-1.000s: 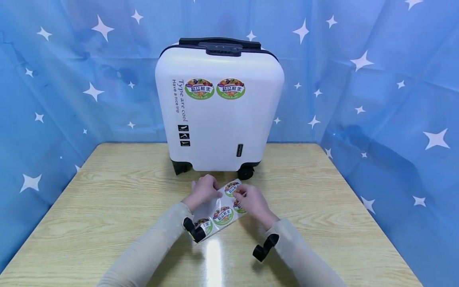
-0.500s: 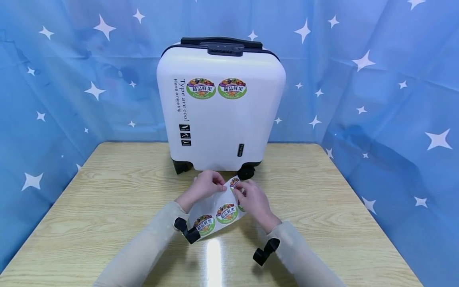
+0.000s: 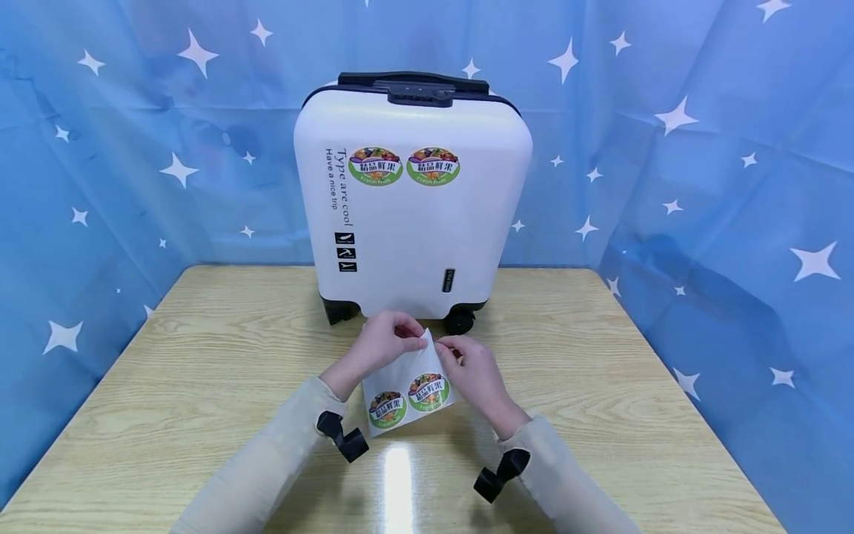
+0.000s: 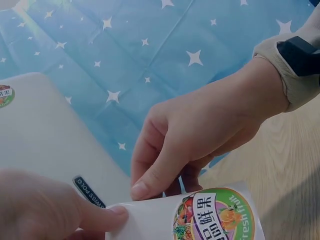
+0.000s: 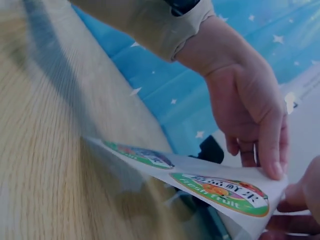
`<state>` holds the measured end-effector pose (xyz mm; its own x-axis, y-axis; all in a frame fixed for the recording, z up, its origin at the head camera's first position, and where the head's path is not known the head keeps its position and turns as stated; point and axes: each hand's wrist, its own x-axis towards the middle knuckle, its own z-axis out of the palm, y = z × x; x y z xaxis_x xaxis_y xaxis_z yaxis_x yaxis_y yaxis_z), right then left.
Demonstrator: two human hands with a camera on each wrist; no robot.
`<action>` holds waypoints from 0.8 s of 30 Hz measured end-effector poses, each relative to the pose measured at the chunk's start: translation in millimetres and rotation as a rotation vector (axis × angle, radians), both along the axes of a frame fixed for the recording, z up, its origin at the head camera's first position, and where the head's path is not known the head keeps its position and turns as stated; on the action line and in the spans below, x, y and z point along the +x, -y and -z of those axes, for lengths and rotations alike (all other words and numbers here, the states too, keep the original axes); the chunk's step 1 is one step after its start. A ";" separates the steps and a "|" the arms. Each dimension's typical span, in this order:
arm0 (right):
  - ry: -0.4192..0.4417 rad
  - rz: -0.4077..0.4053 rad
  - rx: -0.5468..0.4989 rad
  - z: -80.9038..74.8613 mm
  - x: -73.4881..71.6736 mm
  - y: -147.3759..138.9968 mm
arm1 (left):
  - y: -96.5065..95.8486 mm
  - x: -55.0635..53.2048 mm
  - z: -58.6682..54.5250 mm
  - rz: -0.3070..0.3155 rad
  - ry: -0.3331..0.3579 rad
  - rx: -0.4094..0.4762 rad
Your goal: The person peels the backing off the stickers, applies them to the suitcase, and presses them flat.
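A white sheet of round fruit stickers (image 3: 394,374) is bent over at its top, above the table in front of the suitcase. My left hand (image 3: 382,345) pinches its upper edge between thumb and fingers. Close beside it, my right hand (image 3: 475,374) has thumb and index finger together at the bent edge; what lies behind the fold is hidden in the head view. Two fruit stickers show on the near face, a left one (image 3: 388,409) and a right one (image 3: 428,391). The right wrist view shows the sheet (image 5: 220,192) curving, with its far corner low near the table.
A white suitcase (image 3: 400,230) stands upright behind the hands, with two fruit stickers side by side near its top. Its black wheels (image 3: 459,320) rest on the wooden table (image 3: 220,356). A blue star-patterned curtain (image 3: 200,133) surrounds the table's back and sides.
The sheet's top has been bent back, so its upper stickers have turned out of the head view. My left hand has shifted slightly up and right; the right hand stays close to the edge.
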<state>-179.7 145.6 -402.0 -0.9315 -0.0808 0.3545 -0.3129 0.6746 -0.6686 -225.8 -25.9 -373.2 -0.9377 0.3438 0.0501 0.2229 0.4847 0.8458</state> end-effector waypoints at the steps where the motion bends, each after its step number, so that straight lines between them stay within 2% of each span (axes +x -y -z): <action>1: 0.003 -0.004 -0.006 -0.7 0.4 -0.1 | -0.3 0.4 0.0 -0.004 -0.006 0.002; 4: 0.006 -0.013 -0.033 -3.2 1.7 -0.1 | -1.2 2.1 -0.5 -0.022 -0.026 0.006; 10: 0.013 -0.011 -0.105 -10.3 4.6 0.1 | -0.7 6.0 -1.0 -0.061 -0.110 0.002; 17: 0.054 -0.008 -0.150 -17.4 6.9 -0.3 | -0.9 13.6 -8.3 -0.077 -0.181 -0.007; 24: 0.049 -0.014 -0.186 -21.0 8.7 -0.5 | -3.1 20.8 -9.7 -0.095 -0.327 -0.016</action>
